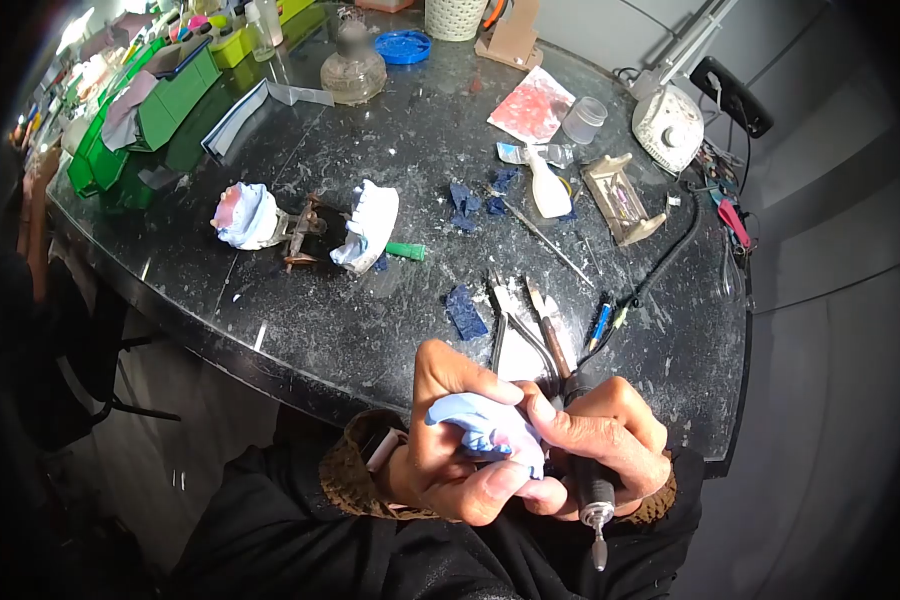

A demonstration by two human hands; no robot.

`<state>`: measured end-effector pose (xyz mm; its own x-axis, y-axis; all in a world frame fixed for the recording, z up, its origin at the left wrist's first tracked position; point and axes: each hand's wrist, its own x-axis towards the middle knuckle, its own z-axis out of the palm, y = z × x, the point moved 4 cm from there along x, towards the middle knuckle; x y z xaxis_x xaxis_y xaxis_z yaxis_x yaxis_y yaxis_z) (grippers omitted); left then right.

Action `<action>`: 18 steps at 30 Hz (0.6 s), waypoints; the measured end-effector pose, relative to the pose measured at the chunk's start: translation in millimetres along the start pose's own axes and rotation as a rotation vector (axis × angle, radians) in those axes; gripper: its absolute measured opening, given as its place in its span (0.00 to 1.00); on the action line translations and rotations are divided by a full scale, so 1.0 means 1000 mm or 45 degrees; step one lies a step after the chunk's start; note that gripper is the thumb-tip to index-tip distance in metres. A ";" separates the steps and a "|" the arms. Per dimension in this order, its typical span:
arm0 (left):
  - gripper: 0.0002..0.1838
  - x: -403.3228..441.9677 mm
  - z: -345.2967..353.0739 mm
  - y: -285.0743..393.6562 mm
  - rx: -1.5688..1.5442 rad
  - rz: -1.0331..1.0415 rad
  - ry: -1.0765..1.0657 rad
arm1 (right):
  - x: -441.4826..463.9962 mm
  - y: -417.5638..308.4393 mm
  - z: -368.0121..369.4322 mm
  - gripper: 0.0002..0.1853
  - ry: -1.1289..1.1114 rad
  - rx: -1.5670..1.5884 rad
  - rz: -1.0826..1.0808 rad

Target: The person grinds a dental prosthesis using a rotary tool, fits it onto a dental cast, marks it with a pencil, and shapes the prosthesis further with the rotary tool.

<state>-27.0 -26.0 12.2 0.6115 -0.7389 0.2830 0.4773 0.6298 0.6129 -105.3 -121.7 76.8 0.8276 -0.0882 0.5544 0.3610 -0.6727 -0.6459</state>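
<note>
Tabletop [310,330] of black, flecked with white dust, carried two green plastic bins at its far left, one bright [95,150] and one darker [180,100], a greyish cloth [127,115] draped over the darker one's side. Two hands worked at the near edge, the left [438,465] with its fingers closed round a curved blue-and-pink dental piece [480,425], the right [610,440] with its fingers wrapped round a black cylindrical handpiece [594,485] and its thumb by the piece. The piece sat between the hands, above the person's lap, its long axis slanting from upper left to lower right in the view, its rounded blue end facing left. The handpiece ran nearly in line with the view's height, its single metal bur pointing toward the person and apart from the piece. Two plaster casts, one white-and-pink [245,215] and one white [367,227], lay either side of one brownish metal hinge [300,232]. Beyond stood one white woven basket [454,18], its contents out of sight, and one rounded glass jar [354,78], its top blurred. One beige trough-shaped holder [624,200] held something slender and purplish. Smallest were at least four dark-blue crumpled scraps [465,312] and one green tapered cap [406,251].
</note>
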 end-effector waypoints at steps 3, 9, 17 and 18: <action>0.25 -0.001 -0.004 0.000 -0.033 0.091 -0.172 | 0.002 0.000 0.000 0.24 0.002 0.013 -0.036; 0.23 0.004 -0.007 -0.006 -0.004 0.163 -0.303 | 0.000 0.004 0.002 0.17 -0.047 -0.105 -0.070; 0.20 0.013 -0.003 -0.007 0.188 0.142 -0.394 | -0.007 -0.001 0.000 0.20 0.079 -0.675 -0.319; 0.20 0.018 -0.004 -0.005 0.257 0.118 -0.424 | -0.006 -0.003 -0.003 0.22 0.099 -0.707 -0.332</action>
<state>-15.8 -41.7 11.9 0.3925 -0.7394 0.5470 0.2757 0.6620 0.6970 -112.8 -121.4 76.7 0.7010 0.0920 0.7072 0.2524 -0.9595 -0.1254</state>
